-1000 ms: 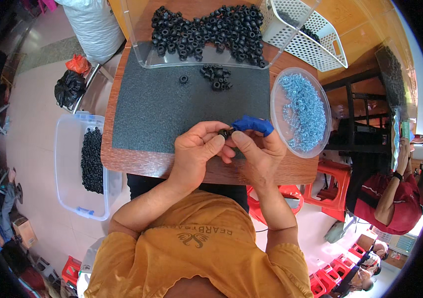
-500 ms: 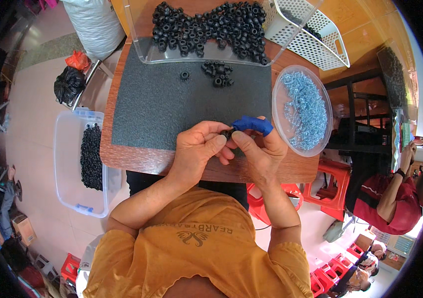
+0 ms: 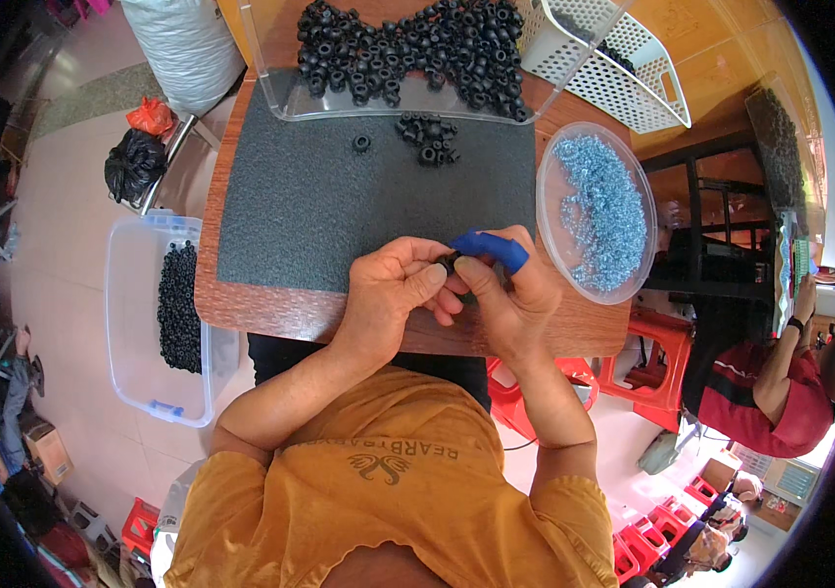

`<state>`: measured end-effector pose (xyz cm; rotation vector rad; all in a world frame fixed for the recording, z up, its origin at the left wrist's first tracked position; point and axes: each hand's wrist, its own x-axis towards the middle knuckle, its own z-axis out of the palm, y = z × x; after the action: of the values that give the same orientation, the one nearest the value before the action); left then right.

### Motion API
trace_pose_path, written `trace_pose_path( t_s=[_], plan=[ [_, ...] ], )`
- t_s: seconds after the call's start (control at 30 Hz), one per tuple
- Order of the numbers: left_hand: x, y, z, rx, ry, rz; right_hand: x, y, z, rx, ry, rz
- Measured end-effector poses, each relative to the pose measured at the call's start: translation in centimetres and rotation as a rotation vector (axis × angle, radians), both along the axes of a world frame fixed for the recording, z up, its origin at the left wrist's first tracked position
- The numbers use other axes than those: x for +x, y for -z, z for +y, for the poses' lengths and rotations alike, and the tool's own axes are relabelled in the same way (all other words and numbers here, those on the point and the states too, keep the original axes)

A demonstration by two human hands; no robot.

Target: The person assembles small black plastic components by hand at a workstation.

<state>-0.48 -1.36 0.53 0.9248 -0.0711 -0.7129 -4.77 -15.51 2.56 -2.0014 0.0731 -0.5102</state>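
Over the near edge of the table, my left hand (image 3: pixel 390 284) pinches a small black ring-shaped part (image 3: pixel 450 262) between thumb and fingers. My right hand (image 3: pixel 515 304) presses on the same part from the other side with its thumb and index finger. A blue wrap (image 3: pixel 491 248) covers that index finger. The fingertips hide most of the part. Beyond the hands, a loose black ring (image 3: pixel 361 144) and a small cluster of black parts (image 3: pixel 426 139) lie on a dark grey mat (image 3: pixel 285 211).
A clear tray (image 3: pixel 407 106) of black rings stands at the far edge. To the right are a round tub (image 3: pixel 553 250) of tiny light-blue pieces and a white perforated basket (image 3: pixel 623 93). A clear bin (image 3: pixel 133 333) with black parts sits at the left. A person (image 3: pixel 770 392) sits at far right.
My right hand has shifted slightly left, and its blue-wrapped index finger is angled more steeply. My left hand keeps its pinch on the black ring-shaped part.
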Motion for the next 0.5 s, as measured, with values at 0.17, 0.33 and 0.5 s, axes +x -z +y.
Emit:
trace_pose_path(
  t_s=[0.17, 0.33, 0.5],
  plan=[
    [-0.07, 0.13, 0.07, -0.003, 0.001, 0.021, 0.00, -0.06, 0.08, -0.137, -0.012, -0.094],
    [0.03, 0.67, 0.31, -0.054, 0.054, 0.071, -0.10, -0.16, -0.03, 0.007, -0.028, -0.063],
    [0.01, 0.21, 0.29, -0.063, 0.063, 0.082, -0.24, -0.34, -0.04, -0.043, -0.011, -0.066]
  ],
)
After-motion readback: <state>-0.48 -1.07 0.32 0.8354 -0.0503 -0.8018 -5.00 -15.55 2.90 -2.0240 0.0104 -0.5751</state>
